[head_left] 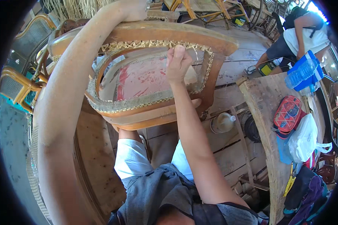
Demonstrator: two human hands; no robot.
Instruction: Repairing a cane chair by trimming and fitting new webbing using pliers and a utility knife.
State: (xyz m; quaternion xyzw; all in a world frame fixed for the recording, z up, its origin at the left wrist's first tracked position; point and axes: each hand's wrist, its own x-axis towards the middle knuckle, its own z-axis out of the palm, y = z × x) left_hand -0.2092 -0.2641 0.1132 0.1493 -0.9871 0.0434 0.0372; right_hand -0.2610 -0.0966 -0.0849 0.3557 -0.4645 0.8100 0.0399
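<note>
A wooden chair frame lies in front of me, its opening edged with woven cane lacing. Closed in a pinch at the upper lacing, my right hand seems to grip a thin cane strand, which curls out just right of the fingers. What lies inside the pinch is mostly hidden. My left arm reaches across the frame's left side, and my left hand is beyond the top rail, its fingers out of sight. Through the opening shows a pinkish, red-smeared panel.
A wooden bench on the right carries a red bag, a white plastic bag and a clear bottle. A cloudy jug stands on the plank floor. Another person sits far right; cane-backed chairs stand left.
</note>
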